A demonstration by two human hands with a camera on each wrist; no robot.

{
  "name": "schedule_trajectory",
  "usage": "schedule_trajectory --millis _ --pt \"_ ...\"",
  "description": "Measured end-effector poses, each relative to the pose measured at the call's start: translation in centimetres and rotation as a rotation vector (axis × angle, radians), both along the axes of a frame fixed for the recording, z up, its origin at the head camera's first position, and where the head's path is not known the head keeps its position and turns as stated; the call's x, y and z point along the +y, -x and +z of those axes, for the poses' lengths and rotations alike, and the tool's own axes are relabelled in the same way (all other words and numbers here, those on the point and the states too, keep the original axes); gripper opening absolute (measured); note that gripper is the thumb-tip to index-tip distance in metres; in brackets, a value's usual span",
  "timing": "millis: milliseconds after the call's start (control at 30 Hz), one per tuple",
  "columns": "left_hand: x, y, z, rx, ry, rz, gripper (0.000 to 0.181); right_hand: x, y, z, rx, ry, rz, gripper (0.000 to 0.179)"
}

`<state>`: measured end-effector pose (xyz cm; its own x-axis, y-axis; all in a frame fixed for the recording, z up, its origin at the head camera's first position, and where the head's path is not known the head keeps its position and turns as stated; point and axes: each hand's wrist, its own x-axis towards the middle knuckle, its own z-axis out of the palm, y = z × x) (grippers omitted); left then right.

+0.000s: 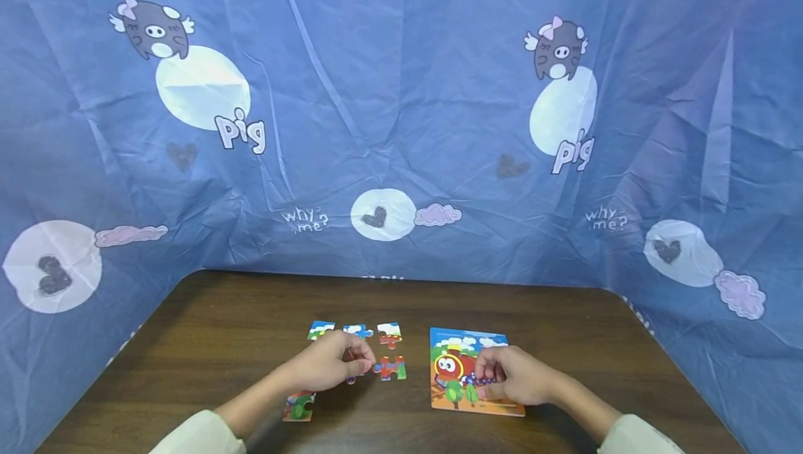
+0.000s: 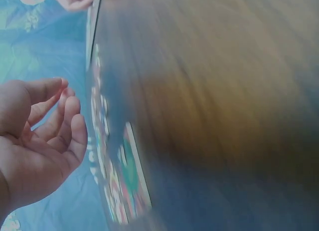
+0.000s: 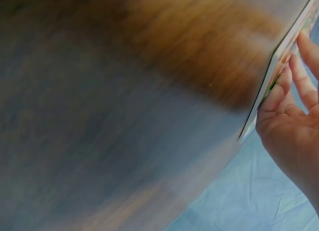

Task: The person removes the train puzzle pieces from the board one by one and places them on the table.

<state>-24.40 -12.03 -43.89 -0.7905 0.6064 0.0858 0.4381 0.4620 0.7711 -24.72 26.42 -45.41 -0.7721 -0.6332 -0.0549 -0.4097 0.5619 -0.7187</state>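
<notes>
In the head view my left hand is over several jigsaw pieces, fingers loosely curled. Seen from the left wrist, thumb and forefinger tips meet with nothing visible between them, and the hand is apart from the pieces. Just right of its fingertips lies a red, blue and green jigsaw piece. Part of the group is hidden beneath this hand. My right hand rests on the lower right of a picture board showing a red train with eyes. In the right wrist view its bent fingers touch the board's face.
Behind the left hand lie a cloud-printed piece, a blue piece and a white and red piece. A green tree piece sits nearer. Blue printed cloth borders the dark wooden table.
</notes>
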Motion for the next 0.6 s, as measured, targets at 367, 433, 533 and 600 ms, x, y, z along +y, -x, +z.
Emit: schedule_trajectory --millis 367,433,533,600 --pt "5.0 1.2 0.1 -0.005 -0.014 -0.051 0.008 -0.2 0.2 0.0 -0.006 -0.016 0.000 0.022" --pt "6.0 1.4 -0.1 -0.018 -0.014 -0.058 0.008 -0.2 0.2 0.0 -0.007 -0.021 -0.004 0.022" --pt "7.5 1.4 -0.4 -0.020 0.007 -0.053 0.004 -0.2 0.2 0.1 -0.002 -0.031 -0.010 0.022" --pt "8.4 1.5 -0.6 -0.014 0.025 -0.054 0.004 -0.2 0.2 0.1 0.007 -0.035 -0.011 0.022"
